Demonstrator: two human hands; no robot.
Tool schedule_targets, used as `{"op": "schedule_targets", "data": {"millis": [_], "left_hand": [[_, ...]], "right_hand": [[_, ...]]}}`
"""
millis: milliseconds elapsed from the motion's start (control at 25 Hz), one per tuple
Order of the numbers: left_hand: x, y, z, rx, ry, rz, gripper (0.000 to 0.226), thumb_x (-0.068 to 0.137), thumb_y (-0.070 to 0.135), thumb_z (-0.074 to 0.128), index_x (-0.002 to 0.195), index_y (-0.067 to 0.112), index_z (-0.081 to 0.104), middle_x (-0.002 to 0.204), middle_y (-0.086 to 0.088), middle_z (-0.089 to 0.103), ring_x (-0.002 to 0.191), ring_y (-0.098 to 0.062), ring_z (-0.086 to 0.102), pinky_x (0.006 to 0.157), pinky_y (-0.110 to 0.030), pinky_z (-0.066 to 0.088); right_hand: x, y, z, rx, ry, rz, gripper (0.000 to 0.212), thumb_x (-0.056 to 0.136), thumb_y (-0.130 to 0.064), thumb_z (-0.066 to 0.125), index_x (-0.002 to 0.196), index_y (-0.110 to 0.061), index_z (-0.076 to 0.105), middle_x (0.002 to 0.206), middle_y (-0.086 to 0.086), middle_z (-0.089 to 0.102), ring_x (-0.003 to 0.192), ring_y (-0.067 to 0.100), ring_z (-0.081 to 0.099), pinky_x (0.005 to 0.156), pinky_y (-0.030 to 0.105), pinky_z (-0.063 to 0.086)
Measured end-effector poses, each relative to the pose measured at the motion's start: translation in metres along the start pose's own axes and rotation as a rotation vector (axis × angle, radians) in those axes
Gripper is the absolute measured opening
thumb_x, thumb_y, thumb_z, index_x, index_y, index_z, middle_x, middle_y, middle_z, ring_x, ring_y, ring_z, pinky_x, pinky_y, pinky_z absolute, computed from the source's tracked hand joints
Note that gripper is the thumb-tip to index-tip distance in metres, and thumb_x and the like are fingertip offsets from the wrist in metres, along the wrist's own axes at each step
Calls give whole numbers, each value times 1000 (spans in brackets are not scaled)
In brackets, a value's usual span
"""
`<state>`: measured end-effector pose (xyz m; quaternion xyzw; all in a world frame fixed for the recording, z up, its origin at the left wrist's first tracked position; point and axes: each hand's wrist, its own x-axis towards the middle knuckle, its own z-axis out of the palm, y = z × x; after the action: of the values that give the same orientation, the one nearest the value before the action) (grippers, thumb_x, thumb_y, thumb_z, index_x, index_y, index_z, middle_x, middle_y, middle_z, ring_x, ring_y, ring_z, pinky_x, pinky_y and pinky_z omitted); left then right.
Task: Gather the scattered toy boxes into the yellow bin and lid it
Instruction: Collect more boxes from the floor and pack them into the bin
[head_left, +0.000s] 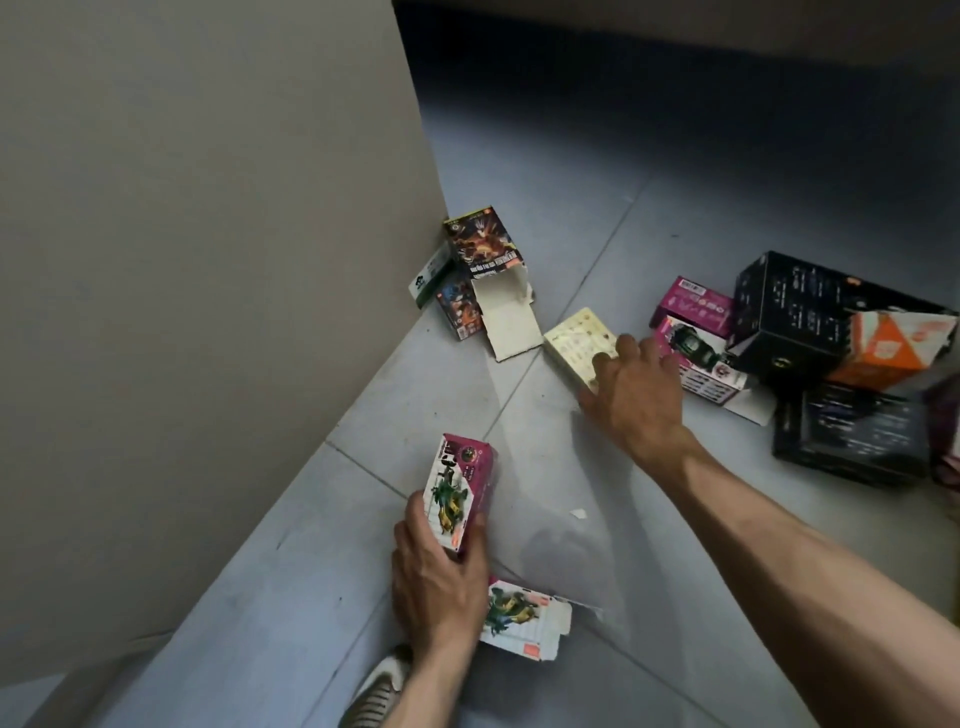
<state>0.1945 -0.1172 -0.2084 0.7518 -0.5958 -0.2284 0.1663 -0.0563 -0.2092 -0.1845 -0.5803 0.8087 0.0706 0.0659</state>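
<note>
So the left hand (439, 566) is wrapped round a pink toy box (460, 491) with a green-and-yellow figure printed on it, thumb on one long side and fingers on the other, held upright just above the floor (597, 519). A second box with the same artwork (524, 621) lies flat right beside that hand, its end flap hanging open. The right hand (636, 395) is stretched out with fingers spread and loose, coming down on a cream box (576, 340) – fingertips look to be touching its near end, but nothing is gripped yet.

Advice for this grab: close thumb and fingers across the cream box's narrow sides rather than pressing on the flat top, since thin card like that will probably just slide on tile. Lift it straight up so it doesn't knock the pink car box (698, 358) just to its right.

The rest are in two clumps. By the wall corner (431, 208) there's a dark box with flame art (483, 244), its white flap open, leaning over a smaller one (457, 309). On the right – big black boxes (800, 312), an orange one (893, 343) and a magenta one (693, 304) all piled together. I'd go careful with open flaps so they don't catch.

The yellow bin and its lid aren't in view, so I'd guess the gathering is at an early stage.
</note>
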Motion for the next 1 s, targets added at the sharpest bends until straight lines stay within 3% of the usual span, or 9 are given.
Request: {"op": "schedule_targets", "data": {"millis": [160, 280, 360, 520, 640, 720, 840, 920, 1000], "left_hand": [[-33, -9, 6, 173, -69, 283, 70, 77, 44, 73, 136, 17, 50, 131, -11, 56, 111, -32, 58, 81, -44, 51], [-40, -3, 9, 153, -115, 207, 69, 79, 56, 64, 139, 25, 46, 126, -5, 57, 107, -29, 59, 77, -41, 50], [-37, 5, 11, 180, -98, 175, 70, 82, 66, 52, 139, 29, 39, 120, -2, 61, 103, -26, 58, 75, -38, 49], [-28, 11, 15, 196, -105, 80, 73, 84, 75, 40, 140, 29, 30, 115, -6, 65, 98, -26, 61, 76, -37, 50], [-27, 22, 21, 156, -52, -20, 70, 85, 72, 42, 136, 25, 33, 114, -11, 66, 99, -34, 63, 77, -41, 51], [-29, 34, 27, 79, -40, -129, 67, 85, 71, 43, 130, 23, 34, 112, -16, 67, 99, -38, 63, 75, -41, 46], [-49, 58, 41, -18, -122, -206, 62, 85, 70, 46, 124, 23, 36, 111, -14, 68, 98, -38, 63, 71, -37, 38], [-70, 74, 47, -103, -189, -162, 60, 85, 67, 51, 125, 24, 39, 112, -12, 68, 100, -37, 63, 72, -35, 36], [-83, 90, 43, -266, -180, -109, 57, 86, 62, 57, 126, 25, 43, 107, -6, 68, 100, -35, 64, 73, -33, 36]], "right_hand": [[5, 5, 5, 227, -184, -1, 74, 93, -47, 58, 154, -23, 24, 160, 16, 20, 143, 38, 25, 112, 48, 28], [-15, 7, 19, 310, -149, 15, 64, 88, -46, 64, 141, -23, 36, 135, 19, 43, 117, 37, 49, 89, 42, 43], [-37, 9, 23, 364, -174, 13, 61, 83, -46, 67, 132, -26, 37, 124, 14, 46, 99, 32, 54, 72, 37, 44], [-85, 30, 25, 766, -258, 191, 66, 74, -59, 66, 127, -33, 36, 108, -1, 48, 86, 22, 60, 63, 33, 48], [-135, 42, 19, 1386, -243, 598, 66, 62, -60, 66, 118, -32, 46, 107, -1, 64, 82, 20, 67, 69, 38, 57], [-175, 39, 31, 1657, -254, 774, 57, 68, -55, 67, 116, -28, 52, 101, 5, 70, 80, 20, 66, 66, 37, 56], [-227, 20, 45, 2015, -273, 818, 35, 88, -35, 64, 120, -25, 54, 100, 9, 74, 84, 25, 68, 70, 40, 56], [-236, 20, 41, 2201, -149, 865, 35, 92, -26, 61, 125, -21, 54, 104, 14, 72, 91, 30, 67, 88, 57, 55], [-230, 38, 19, 2290, 5, 818, 40, 90, -24, 63, 128, -19, 52, 106, 15, 69, 94, 29, 66, 97, 61, 49]]}}
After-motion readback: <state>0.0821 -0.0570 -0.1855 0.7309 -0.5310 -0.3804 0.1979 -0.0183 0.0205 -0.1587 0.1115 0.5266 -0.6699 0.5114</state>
